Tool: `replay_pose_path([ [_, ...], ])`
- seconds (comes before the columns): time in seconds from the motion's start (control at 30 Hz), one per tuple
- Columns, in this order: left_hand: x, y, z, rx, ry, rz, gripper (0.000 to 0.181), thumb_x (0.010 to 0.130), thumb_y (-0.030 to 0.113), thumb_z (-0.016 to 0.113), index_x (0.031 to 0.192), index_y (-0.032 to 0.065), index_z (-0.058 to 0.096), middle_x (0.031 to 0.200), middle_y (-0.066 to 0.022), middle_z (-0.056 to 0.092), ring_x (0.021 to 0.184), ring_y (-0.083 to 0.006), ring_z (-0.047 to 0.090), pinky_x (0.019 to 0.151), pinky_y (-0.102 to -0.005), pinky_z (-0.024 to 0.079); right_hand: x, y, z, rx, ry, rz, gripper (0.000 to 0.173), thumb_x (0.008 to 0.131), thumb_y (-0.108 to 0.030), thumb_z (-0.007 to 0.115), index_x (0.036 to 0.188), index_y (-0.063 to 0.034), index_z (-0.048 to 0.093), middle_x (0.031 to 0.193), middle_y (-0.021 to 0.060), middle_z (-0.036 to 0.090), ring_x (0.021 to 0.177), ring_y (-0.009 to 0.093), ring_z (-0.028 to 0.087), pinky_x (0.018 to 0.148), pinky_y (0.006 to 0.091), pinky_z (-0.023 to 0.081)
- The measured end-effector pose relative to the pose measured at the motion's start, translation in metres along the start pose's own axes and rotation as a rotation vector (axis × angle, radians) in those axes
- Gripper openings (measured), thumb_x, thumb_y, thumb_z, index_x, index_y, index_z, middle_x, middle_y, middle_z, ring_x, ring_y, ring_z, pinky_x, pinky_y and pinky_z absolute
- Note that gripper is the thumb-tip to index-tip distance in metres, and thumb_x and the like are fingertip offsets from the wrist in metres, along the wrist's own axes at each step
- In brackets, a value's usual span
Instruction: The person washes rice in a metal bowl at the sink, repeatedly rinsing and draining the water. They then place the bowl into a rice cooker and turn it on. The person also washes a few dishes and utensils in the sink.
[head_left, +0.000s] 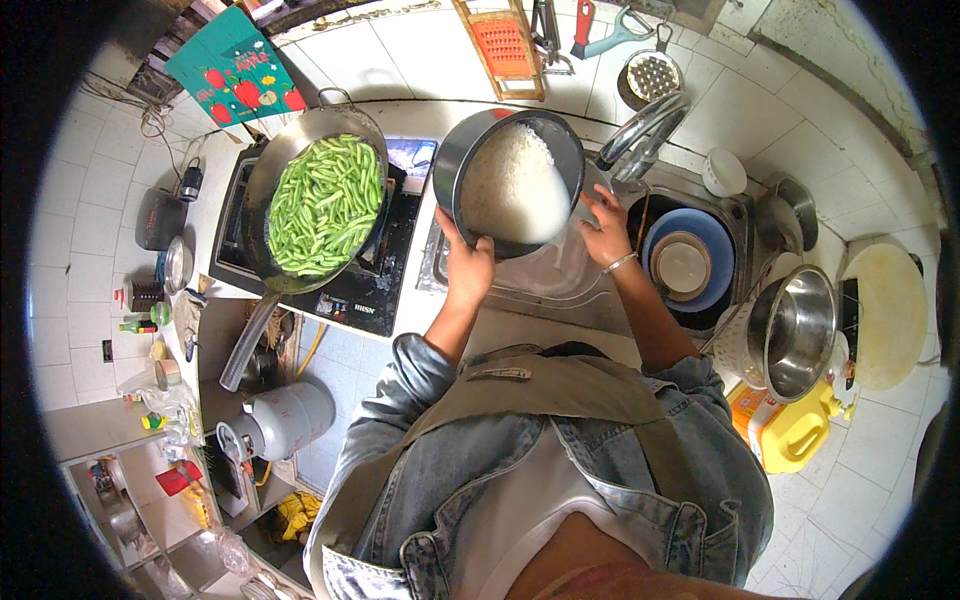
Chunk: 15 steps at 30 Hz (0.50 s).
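Observation:
A dark round cooking pot (447, 169) is tilted towards me over the edge of the sink. White rice (517, 142) lies banked inside it, and cloudy water (544, 210) reaches its lower rim. My left hand (469, 259) grips the near left side, its thumb at the rim. At the pot's right edge is my right hand (606, 229), fingers spread and fingertips by the rim; whether they bear on it is unclear. A bracelet circles that wrist. Left of the pot, green bean pieces (326, 202) fill a wok (255, 202) on the gas stove (360, 300).
The curved faucet (645, 135) rises close to my right hand. A blue basin (720, 225) with bowls sits in the sink, beside a steel basin (799, 337). The wok's handle (251, 341) juts past the counter edge, above a gas cylinder (289, 420).

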<state>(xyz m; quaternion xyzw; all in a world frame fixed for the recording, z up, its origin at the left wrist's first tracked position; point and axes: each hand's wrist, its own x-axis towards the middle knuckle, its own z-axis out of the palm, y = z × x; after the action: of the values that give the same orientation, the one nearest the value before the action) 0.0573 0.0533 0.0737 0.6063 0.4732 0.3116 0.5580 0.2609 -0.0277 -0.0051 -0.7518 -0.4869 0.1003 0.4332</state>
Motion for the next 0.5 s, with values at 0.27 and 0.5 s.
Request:
replay_pose_path([
  [0.27, 0.004, -0.01, -0.003, 0.08, 0.021, 0.052, 0.077, 0.073, 0.005, 0.041, 0.127, 0.0029, -0.014, 0.098, -0.0295, 0.05, 0.085, -0.0347, 0.055, 0.074, -0.0332, 0.043, -0.001, -0.004, -0.001, -0.037, 0.004, 0.004, 0.045, 0.064, -0.003, 0.058, 0.108, -0.0103, 0.053, 0.122, 0.011, 0.036, 0.108, 0.029, 0.038, 0.09, 0.0358, 0.032],
  [0.5, 0.009, -0.023, -0.006, 0.086, 0.037, 0.052, 0.077, 0.073, 0.004, 0.041, 0.128, 0.0028, -0.012, 0.102, -0.0302, 0.047, 0.086, -0.0362, 0.054, 0.079, -0.0328, 0.04, 0.001, -0.013, -0.005, -0.034, 0.043, -0.043, 0.041, 0.066, -0.004, 0.057, 0.107, -0.0073, 0.052, 0.119, 0.0119, 0.037, 0.106, 0.03, 0.038, 0.09, 0.0365, 0.032],
])
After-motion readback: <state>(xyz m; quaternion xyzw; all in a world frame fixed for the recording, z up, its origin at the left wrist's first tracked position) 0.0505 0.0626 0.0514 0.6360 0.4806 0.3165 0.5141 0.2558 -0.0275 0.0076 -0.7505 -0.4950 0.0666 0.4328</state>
